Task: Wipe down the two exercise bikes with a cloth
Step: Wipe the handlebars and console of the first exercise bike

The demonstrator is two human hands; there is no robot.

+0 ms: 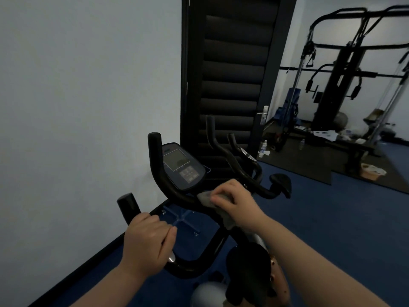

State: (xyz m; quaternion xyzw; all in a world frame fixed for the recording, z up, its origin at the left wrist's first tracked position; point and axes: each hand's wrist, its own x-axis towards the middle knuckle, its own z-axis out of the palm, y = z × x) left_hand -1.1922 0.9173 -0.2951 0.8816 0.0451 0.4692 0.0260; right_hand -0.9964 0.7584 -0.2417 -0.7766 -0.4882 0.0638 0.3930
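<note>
Soft grey cloth (223,207) against matt black handlebar (188,196); glossy plastic console (181,166).

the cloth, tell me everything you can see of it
The cloth is a small grey rag, soft and crumpled. The right hand grips it and presses it onto the near bike's black handlebar, just below the console. One end pokes out past the fingertips; the other hangs below the palm.

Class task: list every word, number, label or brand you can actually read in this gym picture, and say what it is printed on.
No text is readable.
Bike console: its screen is blank, and the marks on its buttons are too blurred to read.
Water bottle on the floor: its label is too small to read.
</note>
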